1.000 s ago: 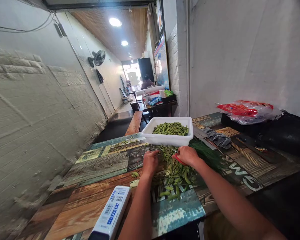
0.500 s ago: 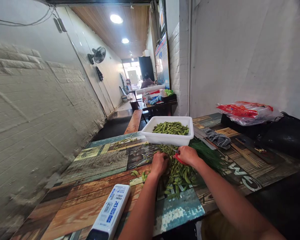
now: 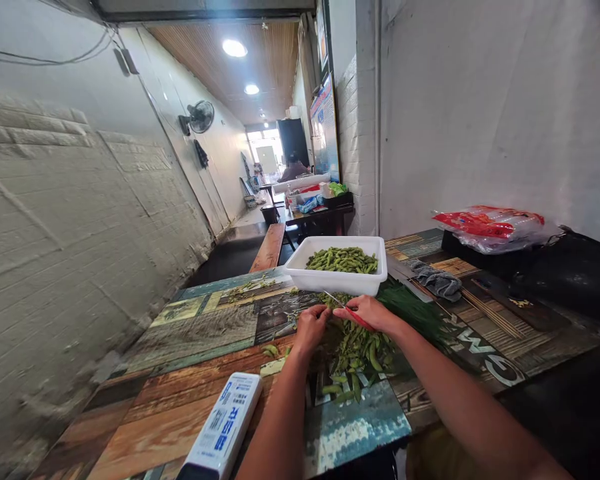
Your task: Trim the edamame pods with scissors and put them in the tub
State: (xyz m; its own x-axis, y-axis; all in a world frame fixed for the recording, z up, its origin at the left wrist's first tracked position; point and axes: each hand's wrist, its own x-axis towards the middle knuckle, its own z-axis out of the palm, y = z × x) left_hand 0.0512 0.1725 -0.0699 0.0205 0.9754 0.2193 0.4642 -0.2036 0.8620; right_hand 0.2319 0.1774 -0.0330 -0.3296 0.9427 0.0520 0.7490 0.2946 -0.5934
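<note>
My right hand grips the red handles of a pair of scissors, whose metal blades point up and left over the table. Close by on the left, my left hand has its fingers pinched together near the blades; whatever sits between the fingertips is too small to make out. Loose green soybean pods lie heaped with trimmings under and in front of both hands. Just beyond them stands a white plastic tub with a pile of pods in it.
Long green leaves lie right of the heap, with a grey cloth and thin sticks farther right. A white box with blue print rests at front left. A red-and-clear plastic package sits at back right. Farther off, a person is seated.
My left hand has shifted slightly left, its fingers now gathered close to the scissors. The scissors have turned so their blades show more plainly. The view has tilted up a little.
</note>
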